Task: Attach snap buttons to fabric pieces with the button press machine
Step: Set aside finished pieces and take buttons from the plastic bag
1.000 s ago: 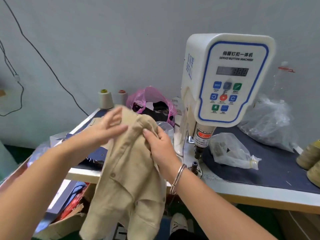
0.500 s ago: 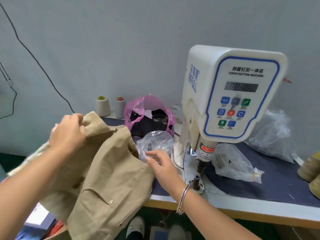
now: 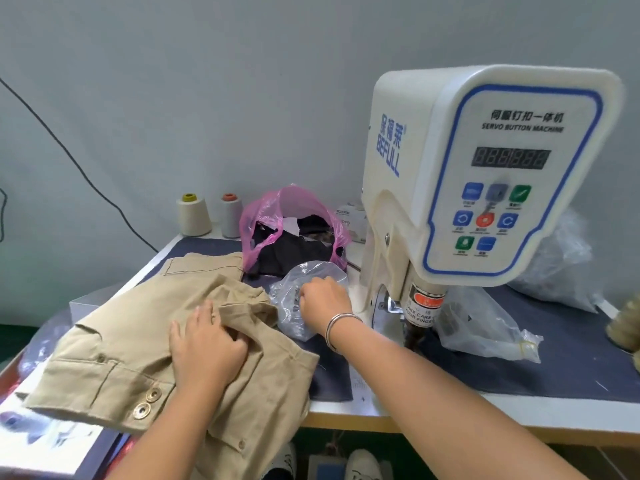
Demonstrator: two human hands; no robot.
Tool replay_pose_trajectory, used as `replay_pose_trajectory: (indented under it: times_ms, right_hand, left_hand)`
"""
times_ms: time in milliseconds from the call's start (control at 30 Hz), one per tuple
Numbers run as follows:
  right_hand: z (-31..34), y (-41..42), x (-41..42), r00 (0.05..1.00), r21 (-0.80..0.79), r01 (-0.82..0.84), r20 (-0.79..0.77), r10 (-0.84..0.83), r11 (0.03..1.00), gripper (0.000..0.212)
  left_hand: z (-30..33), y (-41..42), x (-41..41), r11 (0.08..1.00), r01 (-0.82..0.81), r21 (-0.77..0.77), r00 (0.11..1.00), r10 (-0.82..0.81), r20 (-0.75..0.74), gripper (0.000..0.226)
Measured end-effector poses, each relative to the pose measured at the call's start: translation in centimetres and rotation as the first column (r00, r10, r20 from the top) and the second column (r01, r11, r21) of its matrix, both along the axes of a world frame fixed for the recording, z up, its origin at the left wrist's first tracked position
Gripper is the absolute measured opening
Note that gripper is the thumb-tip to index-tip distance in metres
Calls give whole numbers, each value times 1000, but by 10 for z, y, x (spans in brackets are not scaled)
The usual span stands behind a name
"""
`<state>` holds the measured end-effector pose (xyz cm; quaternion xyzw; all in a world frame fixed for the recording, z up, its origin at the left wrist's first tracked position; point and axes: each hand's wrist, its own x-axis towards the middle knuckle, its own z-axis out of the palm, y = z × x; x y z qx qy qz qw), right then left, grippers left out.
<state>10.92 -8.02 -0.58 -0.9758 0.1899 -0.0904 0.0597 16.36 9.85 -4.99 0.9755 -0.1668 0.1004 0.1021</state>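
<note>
Matt tan cloth garment [image 3: 145, 341] w/ shiny metal snaps [image 3: 142, 409]; glossy plastic machine [image 3: 485, 174]; clear crinkly bag [image 3: 304, 299].

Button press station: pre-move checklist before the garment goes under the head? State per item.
1. Khaki garment on the table, not under the press: ok, it lies left of the servo button machine.
2. Left hand controls the fabric: ok, fingers bunch a fold of it.
3. Right hand has a snap: cannot tell, its fingers are inside the clear bag and hidden.
4. Die area under the head free of fingers: ok, both hands are left of it.
5. Lower die loaded: cannot tell, too dark and blurred.
6. Display reading: cannot tell, digits unreadable.
</note>
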Motion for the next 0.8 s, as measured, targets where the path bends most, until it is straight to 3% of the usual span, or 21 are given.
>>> replay_pose_trajectory:
  times_ms: [200,500,633,733,800]
  right_hand:
    - [-11,-7,18,990,-208,-51,-138,23,977,31]
    - [-25,-5,29,999,-224,-36,-27,31,974,27]
    - [-20,-1,22,996,-56,15,92,-10,998,21]
    - [-8,11,0,954,228,33,285,-99,973,19]
    - [-3,24,-35,901,414,-70,417,-120,908,11]
  left_hand:
    - [0,-1,0,999,-26,20,999,25,25,66]
    - [-2,-2,0,999,-34,34,999,34,23,67]
    - [-2,-1,0,999,-39,25,999,38,31,67]
    - [-2,-1,0,999,-46,21,998,44,46,65]
    - [0,-1,-2,999,-46,16,998,45,46,65]
